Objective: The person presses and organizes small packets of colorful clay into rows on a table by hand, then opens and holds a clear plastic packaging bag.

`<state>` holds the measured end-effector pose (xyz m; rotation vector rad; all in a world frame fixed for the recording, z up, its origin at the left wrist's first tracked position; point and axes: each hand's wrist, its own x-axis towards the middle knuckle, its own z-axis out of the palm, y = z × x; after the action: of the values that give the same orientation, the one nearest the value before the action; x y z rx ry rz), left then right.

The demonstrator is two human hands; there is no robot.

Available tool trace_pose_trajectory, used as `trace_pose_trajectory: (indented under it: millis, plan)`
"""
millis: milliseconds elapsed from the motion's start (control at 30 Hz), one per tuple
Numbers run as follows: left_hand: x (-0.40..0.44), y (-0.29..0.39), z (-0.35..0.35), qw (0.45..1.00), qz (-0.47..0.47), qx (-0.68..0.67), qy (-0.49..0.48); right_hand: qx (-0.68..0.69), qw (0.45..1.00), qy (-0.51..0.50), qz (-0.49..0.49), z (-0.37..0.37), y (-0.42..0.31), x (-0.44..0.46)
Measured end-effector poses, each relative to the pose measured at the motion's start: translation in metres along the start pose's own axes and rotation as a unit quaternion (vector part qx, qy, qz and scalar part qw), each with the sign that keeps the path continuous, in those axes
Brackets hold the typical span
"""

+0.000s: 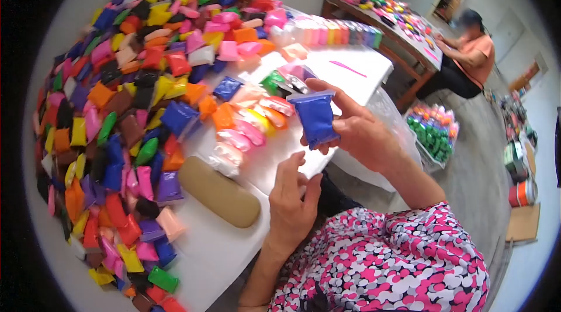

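Note:
My right hand [363, 135] grips a small blue plastic packet [316, 118] between thumb and fingers, raised above the white table. Its contents look soft. Just below and to the left is my left hand [290, 200], its fingers loosely bent, thumb apart, holding nothing. Near both hands, a group of packets lies on the table [219, 259]: a yellow packet [257, 120], a pink packet [250, 132], an orange packet [222, 117] and others, some blurred by glare. A tan oblong case [220, 191] rests to the left of my left hand.
A large heap of coloured packets [125, 99] covers the table's left side. Packets stand in a row [339, 33] along the far edge, near a pink stick [347, 69]. Beside the table hangs a clear plastic bag [383, 107]. A person [467, 52] sits at another table [403, 23].

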<state>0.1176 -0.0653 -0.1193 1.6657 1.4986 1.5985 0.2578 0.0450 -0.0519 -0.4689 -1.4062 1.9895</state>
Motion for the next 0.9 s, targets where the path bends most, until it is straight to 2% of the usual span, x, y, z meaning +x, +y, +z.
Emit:
trace_pose_trajectory:
  millis: [33, 267, 367, 600, 700, 767, 800, 833, 900]
  plan:
    - [0.001, 0.004, 0.002, 1.000, -0.006, 0.005, -0.005, 0.007, 1.000, 0.020, -0.009, 0.001, 0.005, -0.012]
    - [0.010, 0.005, 0.025, 0.979, 0.137, 0.152, -0.007, -0.008, 0.990, 0.142, -0.018, -0.006, 0.031, -0.057]
    - [0.009, 0.007, 0.029, 0.968, 0.137, 0.207, -0.028, -0.018, 0.987, 0.161, 0.003, -0.009, 0.035, -0.063]
    - [0.006, -0.002, 0.033, 0.995, 0.059, 0.026, -0.082, -0.059, 0.983, 0.170, 0.023, -0.021, 0.048, -0.068]
    - [0.008, -0.004, 0.034, 0.992, 0.088, 0.038, -0.085, -0.121, 0.980, 0.154, 0.030, -0.025, 0.045, -0.066]
    - [0.008, -0.004, 0.036, 0.997, 0.043, 0.031, -0.064, -0.185, 0.966, 0.182, 0.022, -0.023, 0.038, -0.068]
    - [0.008, -0.004, 0.037, 0.998, 0.020, 0.027, -0.054, -0.217, 0.956, 0.196, 0.018, -0.022, 0.035, -0.069]
    - [0.008, -0.004, 0.037, 0.998, 0.019, 0.031, -0.053, -0.341, 0.916, 0.203, -0.062, -0.026, 0.037, -0.072]
    - [0.010, -0.004, 0.037, 0.998, 0.016, 0.037, -0.051, -0.564, 0.770, 0.203, -0.216, -0.035, 0.042, -0.079]
